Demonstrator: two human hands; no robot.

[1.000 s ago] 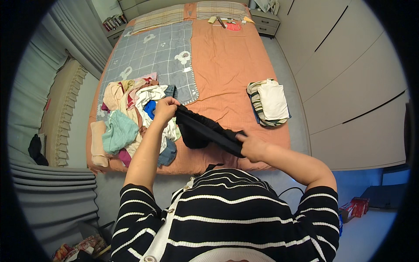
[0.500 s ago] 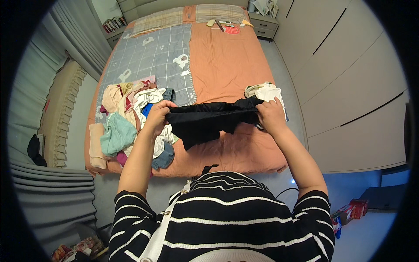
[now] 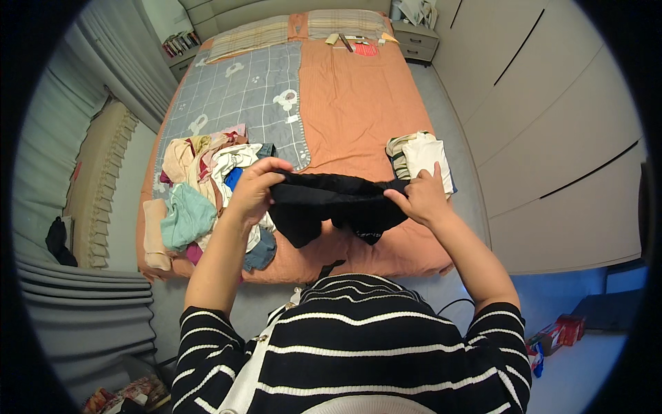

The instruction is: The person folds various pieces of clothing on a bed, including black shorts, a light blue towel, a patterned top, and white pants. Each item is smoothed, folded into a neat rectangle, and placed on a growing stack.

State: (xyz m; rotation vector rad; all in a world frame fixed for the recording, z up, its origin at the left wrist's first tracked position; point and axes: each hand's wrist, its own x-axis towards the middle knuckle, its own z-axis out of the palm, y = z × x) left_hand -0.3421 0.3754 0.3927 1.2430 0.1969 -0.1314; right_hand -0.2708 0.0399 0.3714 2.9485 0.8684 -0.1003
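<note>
A pair of black shorts (image 3: 331, 200) hangs stretched between my two hands above the near part of the bed. My left hand (image 3: 258, 186) grips the waistband at its left end, thumb and fingers closed on the cloth. At the opposite end my right hand (image 3: 420, 196) pinches the waistband, its index finger pointing up. Both legs dangle, with small pale marks on the right one. To the left lies a loose heap of clothes, including a mint-green garment (image 3: 187, 217) and blue denim (image 3: 261, 250). Beyond my right hand rests a folded white garment (image 3: 426, 157) on a small stack.
The bed has an orange sheet (image 3: 358, 110) and a grey checked blanket (image 3: 241, 90). Pillows (image 3: 248, 38) lie at its far end. Beige wardrobe doors (image 3: 552, 165) line the right side, grey curtains (image 3: 86, 303) the left. A nightstand (image 3: 417, 45) stands at the far right.
The shorts have swung, and both legs now hang apart with the pale marks showing. My right hand has moved slightly down and left, uncovering more of the folded stack.
</note>
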